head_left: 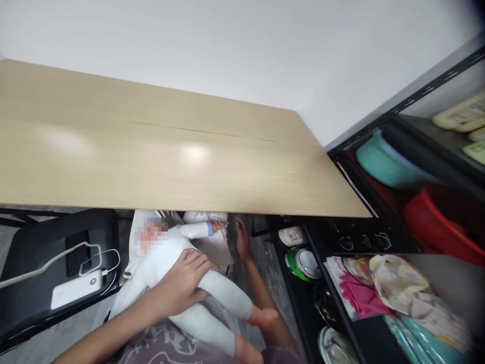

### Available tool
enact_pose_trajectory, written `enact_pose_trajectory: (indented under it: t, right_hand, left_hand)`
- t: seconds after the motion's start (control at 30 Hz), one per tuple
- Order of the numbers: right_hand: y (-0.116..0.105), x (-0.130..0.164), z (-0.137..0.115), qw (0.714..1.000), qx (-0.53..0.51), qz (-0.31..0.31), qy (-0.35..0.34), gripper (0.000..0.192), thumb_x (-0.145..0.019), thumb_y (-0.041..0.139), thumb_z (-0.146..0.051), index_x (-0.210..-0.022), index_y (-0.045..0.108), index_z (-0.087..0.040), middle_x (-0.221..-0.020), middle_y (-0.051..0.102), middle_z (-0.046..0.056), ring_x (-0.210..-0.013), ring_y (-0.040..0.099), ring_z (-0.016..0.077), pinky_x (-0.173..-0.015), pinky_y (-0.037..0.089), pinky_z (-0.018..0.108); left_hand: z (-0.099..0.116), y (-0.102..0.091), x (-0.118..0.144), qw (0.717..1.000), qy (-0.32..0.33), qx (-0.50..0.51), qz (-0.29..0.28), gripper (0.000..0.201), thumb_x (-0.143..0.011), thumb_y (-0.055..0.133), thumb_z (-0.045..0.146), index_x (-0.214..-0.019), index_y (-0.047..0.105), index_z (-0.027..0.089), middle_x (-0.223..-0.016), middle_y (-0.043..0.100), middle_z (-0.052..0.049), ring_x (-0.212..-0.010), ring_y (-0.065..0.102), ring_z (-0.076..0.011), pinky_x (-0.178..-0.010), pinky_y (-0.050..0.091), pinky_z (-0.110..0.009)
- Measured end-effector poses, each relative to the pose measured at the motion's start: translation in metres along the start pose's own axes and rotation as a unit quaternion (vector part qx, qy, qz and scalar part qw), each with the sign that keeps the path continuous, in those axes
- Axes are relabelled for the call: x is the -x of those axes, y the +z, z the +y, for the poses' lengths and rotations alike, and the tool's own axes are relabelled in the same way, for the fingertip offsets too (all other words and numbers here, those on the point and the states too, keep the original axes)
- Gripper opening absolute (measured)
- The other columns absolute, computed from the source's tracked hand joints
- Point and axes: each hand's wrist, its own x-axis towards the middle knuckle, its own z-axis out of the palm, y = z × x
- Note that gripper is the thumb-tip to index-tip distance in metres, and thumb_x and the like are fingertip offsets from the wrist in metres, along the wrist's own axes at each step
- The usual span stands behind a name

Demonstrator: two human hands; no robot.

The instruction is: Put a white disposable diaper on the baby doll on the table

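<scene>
A baby doll [223,290] in a white long-sleeved suit with blue cuffs lies on its back across my lap, its bare feet pointing to the lower right. My left hand [189,278] lies over its middle, with the fingers curled round the waist and upper leg. Past the doll's legs, my right hand [242,237] reaches forward beneath the table edge. Its visible fingers are stretched out with nothing in them, and part of the hand is hidden by the edge. White cloth or a bag [217,240] lies by the doll's outstretched arm.
A wooden table [170,156] spans the view ahead. On the left, a black stool [34,253] carries a white power bank [76,289] with a cable. Black shelves on the right hold a red basin [439,222], a teal basin [390,162], a tin [306,264] and folded cloths [397,283].
</scene>
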Motion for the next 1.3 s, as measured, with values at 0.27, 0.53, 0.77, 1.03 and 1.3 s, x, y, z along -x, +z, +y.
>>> enact_pose_trajectory:
  t: [0.27, 0.53, 0.77, 1.03, 1.3]
  right_hand:
    - [0.003, 0.008, -0.077, 0.954, 0.014, -0.179, -0.241, 0.051, -0.108, 0.067, -0.036, -0.158, 0.070, -0.027, -0.166, 0.066, 0.012, -0.159, 0.056, 0.0322, -0.137, 0.042, 0.052]
    - [0.045, -0.025, -0.155, 0.845, 0.221, -0.390, -0.292, 0.038, -0.100, 0.072, -0.017, -0.138, 0.075, -0.012, -0.128, 0.084, 0.011, -0.113, 0.079, 0.0275, -0.099, 0.059, 0.035]
    - [0.043, -0.016, -0.203, 0.824, 0.243, -0.358, -0.367, 0.036, -0.102, 0.075, -0.019, -0.137, 0.076, -0.015, -0.132, 0.083, 0.012, -0.116, 0.078, 0.0311, -0.105, 0.056, 0.039]
    - [0.040, -0.003, -0.229, 0.813, 0.196, -0.330, -0.438, 0.037, -0.106, 0.076, -0.022, -0.142, 0.072, -0.016, -0.141, 0.080, 0.010, -0.130, 0.072, 0.0284, -0.114, 0.052, 0.036]
    - [-0.034, 0.014, -0.219, 0.809, 0.134, -0.199, -0.537, 0.040, -0.113, 0.065, -0.029, -0.153, 0.066, -0.025, -0.131, 0.081, 0.008, -0.120, 0.073, 0.0307, -0.102, 0.058, 0.044]
  left_hand:
    - [0.001, -0.004, 0.000, 1.000, 0.023, -0.020, -0.006, 0.040, -0.100, 0.084, 0.029, -0.138, 0.069, 0.026, -0.130, 0.075, -0.008, -0.127, 0.065, -0.0338, -0.114, 0.048, -0.052]
    - [0.003, -0.011, 0.025, 0.997, 0.046, 0.015, 0.060, 0.047, -0.112, 0.073, 0.044, -0.155, 0.060, 0.034, -0.167, 0.065, -0.009, -0.156, 0.055, -0.0358, -0.130, 0.044, -0.056]
    - [-0.053, 0.040, 0.118, 0.860, -0.103, 0.078, 0.494, 0.021, -0.117, 0.052, 0.036, -0.138, 0.046, 0.034, -0.140, 0.059, -0.011, -0.134, 0.064, -0.0319, -0.121, 0.055, -0.063]
    - [-0.118, 0.072, 0.193, 0.812, -0.335, 0.177, 0.443, 0.084, -0.087, 0.083, 0.081, -0.139, 0.043, 0.028, -0.146, 0.062, -0.016, -0.131, 0.071, -0.0408, -0.113, 0.063, -0.070]
    - [-0.073, 0.036, 0.180, 0.864, -0.331, 0.236, 0.298, 0.072, -0.090, 0.086, 0.067, -0.146, 0.065, 0.028, -0.143, 0.080, -0.015, -0.141, 0.074, -0.0461, -0.118, 0.065, -0.062]
